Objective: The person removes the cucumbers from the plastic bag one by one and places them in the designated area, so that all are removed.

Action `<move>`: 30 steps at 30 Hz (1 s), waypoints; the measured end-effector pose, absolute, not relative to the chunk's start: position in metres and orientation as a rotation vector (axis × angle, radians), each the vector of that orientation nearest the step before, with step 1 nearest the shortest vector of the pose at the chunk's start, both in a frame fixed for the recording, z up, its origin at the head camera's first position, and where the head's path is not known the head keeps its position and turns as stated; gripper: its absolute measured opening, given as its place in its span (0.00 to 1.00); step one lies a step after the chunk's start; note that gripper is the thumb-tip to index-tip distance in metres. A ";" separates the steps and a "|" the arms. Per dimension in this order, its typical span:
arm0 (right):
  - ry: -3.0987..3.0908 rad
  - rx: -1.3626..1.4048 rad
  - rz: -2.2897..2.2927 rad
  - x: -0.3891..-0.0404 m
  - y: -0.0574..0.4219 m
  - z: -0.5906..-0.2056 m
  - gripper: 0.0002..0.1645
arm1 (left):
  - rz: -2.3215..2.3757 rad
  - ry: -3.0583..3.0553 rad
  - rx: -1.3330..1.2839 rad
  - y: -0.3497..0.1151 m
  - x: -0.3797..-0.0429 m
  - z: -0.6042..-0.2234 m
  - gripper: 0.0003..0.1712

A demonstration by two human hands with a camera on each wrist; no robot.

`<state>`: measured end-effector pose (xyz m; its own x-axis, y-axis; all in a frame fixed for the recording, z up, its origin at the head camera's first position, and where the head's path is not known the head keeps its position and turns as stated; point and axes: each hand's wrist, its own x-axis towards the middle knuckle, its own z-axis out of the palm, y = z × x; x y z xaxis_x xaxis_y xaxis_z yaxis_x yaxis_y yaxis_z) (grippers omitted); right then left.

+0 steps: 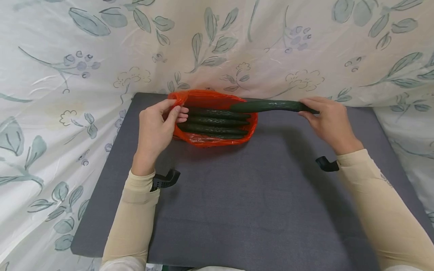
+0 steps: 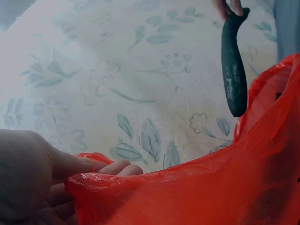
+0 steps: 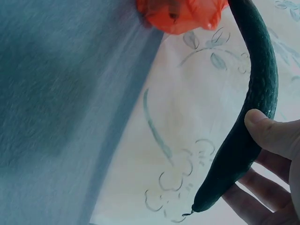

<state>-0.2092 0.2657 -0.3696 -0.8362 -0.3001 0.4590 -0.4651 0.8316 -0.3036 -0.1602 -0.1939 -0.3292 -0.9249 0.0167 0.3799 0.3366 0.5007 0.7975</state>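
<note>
A red plastic bag lies at the back of the table with its mouth spread wide. Several dark green cucumbers lie side by side inside it. My left hand pinches the bag's left rim between thumb and fingers; the left wrist view shows the red film stretched away from that hand. My right hand grips one long cucumber near its right end. Its far tip overlaps the bag's right rim in the head view. The right wrist view shows thumb and fingers around this slightly curved cucumber.
A dark grey table stretches beneath both arms. Behind and beside it hangs a pale curtain with a leaf pattern. Black camera mounts sit at the left wrist and the right wrist.
</note>
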 end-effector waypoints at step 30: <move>-2.610 0.414 0.472 -0.206 0.330 -0.385 0.23 | -1.429 -2.405 -0.295 -0.195 -0.159 -0.331 0.15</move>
